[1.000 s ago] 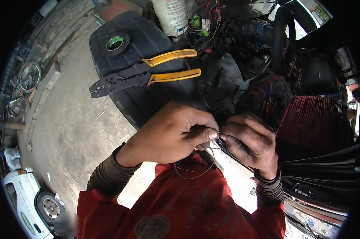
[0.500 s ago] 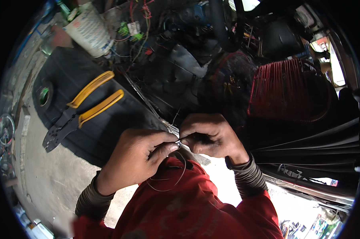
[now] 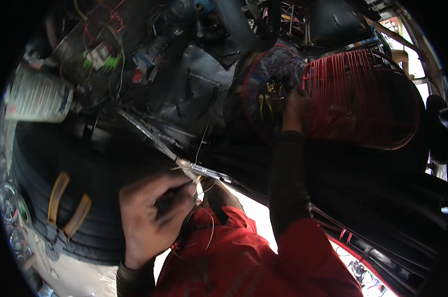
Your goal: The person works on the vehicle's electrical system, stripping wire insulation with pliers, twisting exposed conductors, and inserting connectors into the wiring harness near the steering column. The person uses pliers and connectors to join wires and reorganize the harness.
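My left hand is pinched on a thin pale wire, in front of my red shirt. The wire hangs in a loose curve from the fingertips. Farther off to the right, my right hand reaches to a round patterned seat cushion, beside small yellowish items. Its fingers are dark and mostly hidden. Close to it on the cushion lies a small yellow-handled hand tool. A larger crimping tool with yellow handles rests on a black tyre at the left.
A red corded chair back stands to the right of the cushion. Loose wires with green connectors hang at the upper left. A white printed bucket is by the tyre. A metal sill runs diagonally ahead of my left hand.
My right hand has left the wire and moved forward and right to the seat cushion. My left hand keeps the wire. The view has shifted to the right.
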Tool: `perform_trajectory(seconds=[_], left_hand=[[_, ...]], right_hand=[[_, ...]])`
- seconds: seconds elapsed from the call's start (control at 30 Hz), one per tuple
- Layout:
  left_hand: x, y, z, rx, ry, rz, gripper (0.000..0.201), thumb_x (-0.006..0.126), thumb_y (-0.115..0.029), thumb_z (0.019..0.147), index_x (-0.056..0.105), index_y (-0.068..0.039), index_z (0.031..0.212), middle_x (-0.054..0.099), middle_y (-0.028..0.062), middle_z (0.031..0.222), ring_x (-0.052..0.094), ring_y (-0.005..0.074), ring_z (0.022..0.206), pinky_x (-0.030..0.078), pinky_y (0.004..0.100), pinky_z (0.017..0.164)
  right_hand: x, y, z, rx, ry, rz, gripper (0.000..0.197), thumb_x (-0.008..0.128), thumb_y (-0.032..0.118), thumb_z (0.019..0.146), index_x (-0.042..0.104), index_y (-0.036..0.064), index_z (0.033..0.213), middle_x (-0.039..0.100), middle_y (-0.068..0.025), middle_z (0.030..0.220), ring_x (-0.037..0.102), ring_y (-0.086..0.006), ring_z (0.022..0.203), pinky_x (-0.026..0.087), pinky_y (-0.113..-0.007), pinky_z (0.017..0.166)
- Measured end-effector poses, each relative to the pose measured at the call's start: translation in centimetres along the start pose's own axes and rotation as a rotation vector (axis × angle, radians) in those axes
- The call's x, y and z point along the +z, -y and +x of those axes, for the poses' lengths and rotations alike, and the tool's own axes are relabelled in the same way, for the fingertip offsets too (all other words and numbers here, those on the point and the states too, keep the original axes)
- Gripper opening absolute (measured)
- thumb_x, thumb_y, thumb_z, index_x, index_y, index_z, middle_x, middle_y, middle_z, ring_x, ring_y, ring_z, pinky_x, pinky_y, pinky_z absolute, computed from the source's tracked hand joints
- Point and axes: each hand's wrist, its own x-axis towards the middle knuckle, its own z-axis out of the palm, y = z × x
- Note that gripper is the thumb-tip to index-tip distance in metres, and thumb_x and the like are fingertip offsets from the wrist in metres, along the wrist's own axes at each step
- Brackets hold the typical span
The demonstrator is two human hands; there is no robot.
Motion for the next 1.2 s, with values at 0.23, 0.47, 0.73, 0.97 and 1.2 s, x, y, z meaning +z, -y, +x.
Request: perform_trajectory(seconds=[0.23, 0.47, 0.73, 0.97, 1.2], left_hand=[[-1.1, 0.1, 0.1, -0.173, -0.042, 0.044, 0.011, 0.076, 0.001, 0.084, 0.077, 0.001, 0.094, 0.073, 0.0073, 0.077, 0.061, 0.0070, 0.062, 0.041, 0.0230, 0.053], [-1.3, -0.3, 0.5, -0.156, -0.055, -0.002, 0.012, 0.076, 0.003, 0.085, 0.076, 0.002, 0.097, 0.072, 0.0090, 0.077, 0.062, 0.0102, 0.064, 0.043, 0.0239, 0.055], [-2.2, -0.7, -0.5, -0.151, -0.005, -0.249, 0.013, 0.073, 0.001, 0.093, 0.073, 0.006, 0.105, 0.073, 0.0114, 0.087, 0.071, 0.0125, 0.077, 0.057, 0.0258, 0.069], [-3.6, -1.6, -1.7, -0.105, 0.029, -0.453, 0.015, 0.063, 0.004, 0.100, 0.070, 0.009, 0.112, 0.074, 0.0109, 0.094, 0.072, 0.0132, 0.083, 0.059, 0.0261, 0.075], [-5.5, -1.9, -4.8, -0.049, -0.033, -0.534, 0.019, 0.066, -0.004, 0.100, 0.068, 0.012, 0.112, 0.072, 0.0130, 0.096, 0.070, 0.0161, 0.080, 0.057, 0.0287, 0.074]], right_hand=[[0.3, -8.7, 2.7, -0.159, 0.269, -0.452, 0.031, 0.080, 0.020, 0.082, 0.077, 0.0049, 0.108, 0.077, -0.0193, 0.101, 0.074, -0.0365, 0.100, 0.057, -0.046, 0.087], [1.0, -6.3, 2.1, -0.180, 0.223, -0.675, 0.032, 0.082, 0.024, 0.080, 0.079, 0.0052, 0.105, 0.076, -0.0206, 0.101, 0.074, -0.0375, 0.099, 0.057, -0.045, 0.088], [1.0, -8.1, 3.3, -0.220, 0.247, -0.636, 0.029, 0.077, 0.025, 0.079, 0.079, 0.0061, 0.100, 0.077, -0.0189, 0.099, 0.074, -0.0372, 0.098, 0.057, -0.045, 0.087], [1.8, -8.2, 4.2, -0.321, 0.182, -0.754, 0.030, 0.078, 0.027, 0.075, 0.076, 0.0035, 0.094, 0.076, -0.0216, 0.097, 0.073, -0.0403, 0.096, 0.056, -0.049, 0.086], [-0.3, -2.9, 0.9, -0.254, -0.116, -0.403, 0.027, 0.075, 0.023, 0.081, 0.076, 0.0006, 0.096, 0.076, -0.0186, 0.094, 0.073, -0.0367, 0.087, 0.055, -0.047, 0.078]])
